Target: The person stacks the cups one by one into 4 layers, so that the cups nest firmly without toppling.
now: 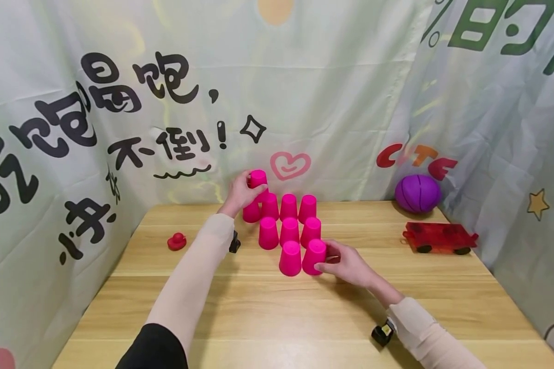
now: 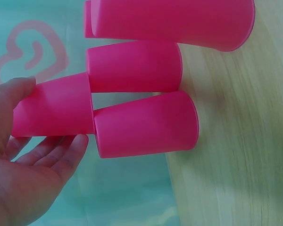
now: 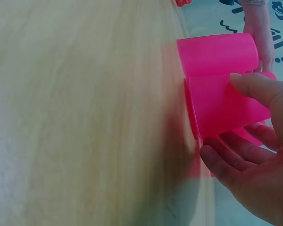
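Observation:
Several pink plastic cups (image 1: 289, 231) stand upside down in rows on the wooden table. At the back left, my left hand (image 1: 241, 195) grips one upside-down cup (image 1: 258, 178) between thumb and fingers. In the left wrist view this held cup (image 2: 56, 107) sits across the bases of two neighbouring cups, its rim right at them. My right hand (image 1: 351, 265) holds the front right cup (image 1: 314, 256) from its right side, thumb in front and fingers behind. Beside it stands another front cup (image 1: 290, 259); the two overlap in the right wrist view.
A small red toy hat-like piece (image 1: 177, 241) lies at the left of the table (image 1: 258, 318). On the right are a purple ball (image 1: 417, 193) and a red toy car (image 1: 438, 238). A printed cloth (image 1: 341, 102) hangs behind and along both sides.

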Motion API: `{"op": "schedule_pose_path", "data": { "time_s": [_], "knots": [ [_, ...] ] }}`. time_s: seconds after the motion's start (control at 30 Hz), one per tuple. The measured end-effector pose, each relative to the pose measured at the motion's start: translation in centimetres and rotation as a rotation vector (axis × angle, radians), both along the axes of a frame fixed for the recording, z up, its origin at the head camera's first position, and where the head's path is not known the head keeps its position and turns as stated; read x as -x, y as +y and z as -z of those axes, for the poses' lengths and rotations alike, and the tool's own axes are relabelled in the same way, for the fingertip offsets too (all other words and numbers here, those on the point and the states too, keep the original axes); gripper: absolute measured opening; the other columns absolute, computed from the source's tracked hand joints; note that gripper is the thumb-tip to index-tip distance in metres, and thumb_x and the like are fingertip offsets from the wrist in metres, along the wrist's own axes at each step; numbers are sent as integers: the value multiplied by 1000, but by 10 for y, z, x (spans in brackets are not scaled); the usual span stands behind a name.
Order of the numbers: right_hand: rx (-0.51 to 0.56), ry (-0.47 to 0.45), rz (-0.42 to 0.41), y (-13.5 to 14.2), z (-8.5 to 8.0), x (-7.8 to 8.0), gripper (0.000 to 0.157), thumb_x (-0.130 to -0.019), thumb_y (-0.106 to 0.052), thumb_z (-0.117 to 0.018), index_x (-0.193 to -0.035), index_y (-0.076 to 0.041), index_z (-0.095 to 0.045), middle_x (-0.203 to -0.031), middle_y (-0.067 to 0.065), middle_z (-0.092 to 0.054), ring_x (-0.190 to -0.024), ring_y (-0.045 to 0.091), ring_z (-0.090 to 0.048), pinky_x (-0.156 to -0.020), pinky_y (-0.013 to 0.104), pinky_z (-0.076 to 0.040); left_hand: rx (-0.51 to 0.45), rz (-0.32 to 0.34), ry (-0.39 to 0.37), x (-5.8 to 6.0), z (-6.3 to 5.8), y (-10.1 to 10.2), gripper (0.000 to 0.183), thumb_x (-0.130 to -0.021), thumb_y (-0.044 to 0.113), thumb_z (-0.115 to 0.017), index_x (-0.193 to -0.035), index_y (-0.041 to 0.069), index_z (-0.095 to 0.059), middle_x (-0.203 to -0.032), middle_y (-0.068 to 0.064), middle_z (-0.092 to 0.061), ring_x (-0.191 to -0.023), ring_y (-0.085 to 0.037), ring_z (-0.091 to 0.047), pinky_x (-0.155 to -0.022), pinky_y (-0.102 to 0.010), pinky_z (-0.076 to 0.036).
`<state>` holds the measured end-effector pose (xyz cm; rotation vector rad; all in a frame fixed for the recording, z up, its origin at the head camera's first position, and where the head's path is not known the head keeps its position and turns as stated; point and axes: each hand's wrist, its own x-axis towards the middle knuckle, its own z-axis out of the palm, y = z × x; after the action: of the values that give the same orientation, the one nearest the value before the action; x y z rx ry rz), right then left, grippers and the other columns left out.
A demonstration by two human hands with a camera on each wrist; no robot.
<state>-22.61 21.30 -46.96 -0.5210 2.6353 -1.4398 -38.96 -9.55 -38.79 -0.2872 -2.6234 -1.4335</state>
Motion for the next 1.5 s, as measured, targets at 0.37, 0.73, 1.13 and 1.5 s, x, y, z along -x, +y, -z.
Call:
{"op": "schedule_pose_path", "data": {
  "time_s": [0.37, 0.73, 1.13, 1.5],
  "knots": [
    [30, 53, 57, 8, -24, 2, 67, -89, -21, -86, -146, -1, -56, -125, 18, -73, -109, 33, -73, -86, 24, -61, -30, 41, -9, -2, 1, -9, 73, -95, 27, -78, -156, 5, -42, -140, -22, -60, -128, -40, -59, -109, -52, -54],
    [73, 137, 74, 12, -72, 24, 58, -91, -21, -84, -142, -6, -61, -125, 18, -74, -112, 35, -73, -84, 22, -62, -72, 41, 4, -27, 5, -31, 74, -97, 31, -75, -157, 6, -41, -150, -29, -55, -139, -45, -56, -115, -56, -49],
    [28, 142, 157, -2, -98, 72, 58, -94, -29, -81, -143, -8, -59, -127, 16, -73, -113, 33, -70, -87, 29, -60, -76, 75, 47, -62, 24, -35, 61, -95, 27, -78, -146, 4, -54, -124, -23, -73, -114, -39, -73, -100, -50, -60],
    [-5, 89, 185, -18, -98, 104, 58, -95, -31, -79, -144, -8, -58, -129, 16, -69, -116, 34, -67, -93, 42, -60, -87, 195, -19, -75, 54, -34, 65, -93, 24, -80, -148, 2, -53, -132, -28, -67, -116, -39, -70, -99, -51, -60]
  ]
}}
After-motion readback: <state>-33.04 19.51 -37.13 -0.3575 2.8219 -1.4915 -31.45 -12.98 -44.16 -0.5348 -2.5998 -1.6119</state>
